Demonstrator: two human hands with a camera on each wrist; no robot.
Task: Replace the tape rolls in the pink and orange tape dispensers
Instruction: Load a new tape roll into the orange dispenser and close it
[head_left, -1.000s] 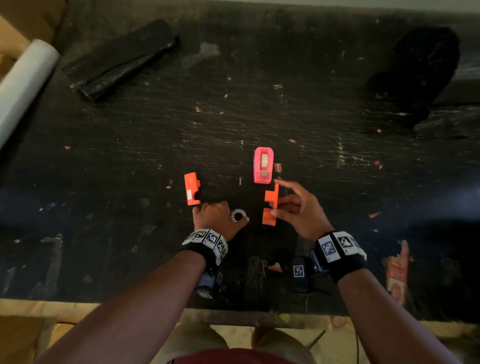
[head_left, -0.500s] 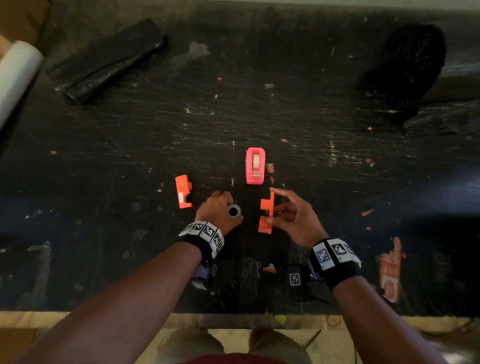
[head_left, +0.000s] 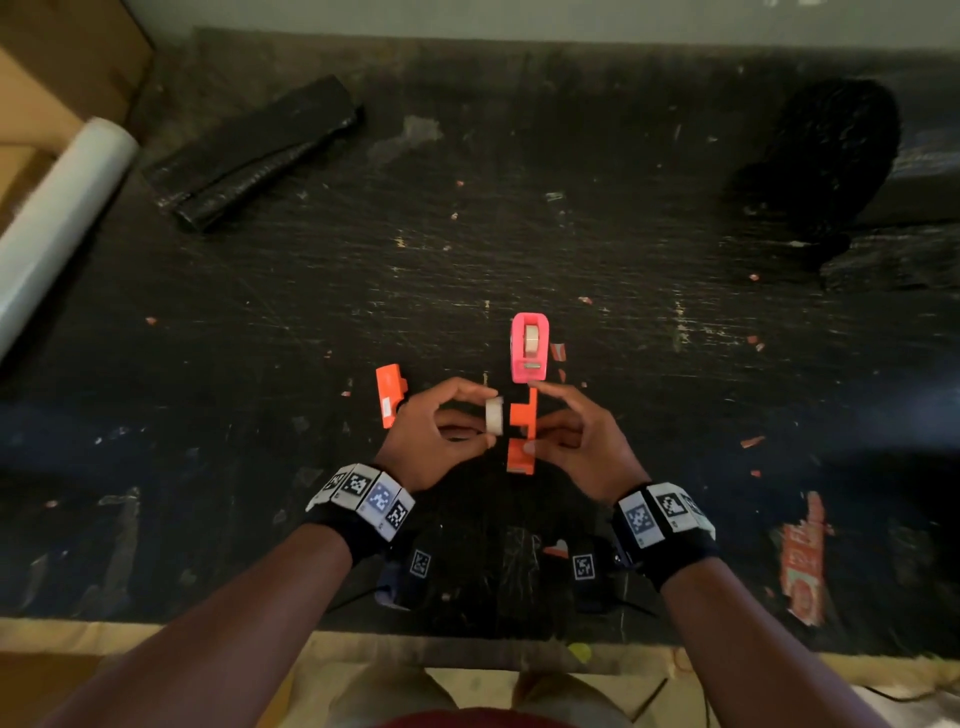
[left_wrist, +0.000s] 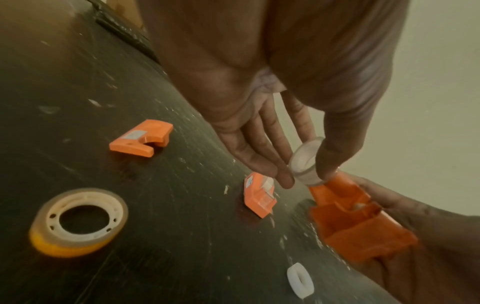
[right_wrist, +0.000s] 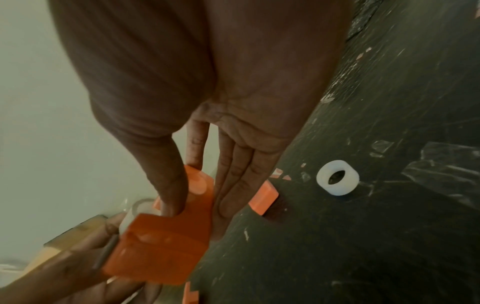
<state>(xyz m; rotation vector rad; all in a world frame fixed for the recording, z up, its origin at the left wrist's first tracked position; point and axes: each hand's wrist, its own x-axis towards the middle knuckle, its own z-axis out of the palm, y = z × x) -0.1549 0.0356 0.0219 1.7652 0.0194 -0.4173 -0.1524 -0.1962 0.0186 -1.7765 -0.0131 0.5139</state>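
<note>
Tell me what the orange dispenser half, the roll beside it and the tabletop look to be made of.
Orange dispenser half in the right hand: moulded plastic, smooth and slightly glossy, with thin ribbed walls. Small roll pinched by the left hand: apparently clear tape, translucent and shiny. Table: black coated surface, scratched; base material unclear.

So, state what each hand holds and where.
Left hand pinches the tape roll by its rim; right hand grips the orange dispenser half along its side.

Dim light. Black scratched bench (head_left: 519, 249), flecked with paint chips, pale wood front edge (head_left: 156, 631). Grey wall (head_left: 519, 18) behind. Cardboard box (head_left: 57, 67) and white film roll (head_left: 57, 218) far left. Black wrapped bundle (head_left: 249, 150) and dark lump (head_left: 826, 150) at the back.
</note>
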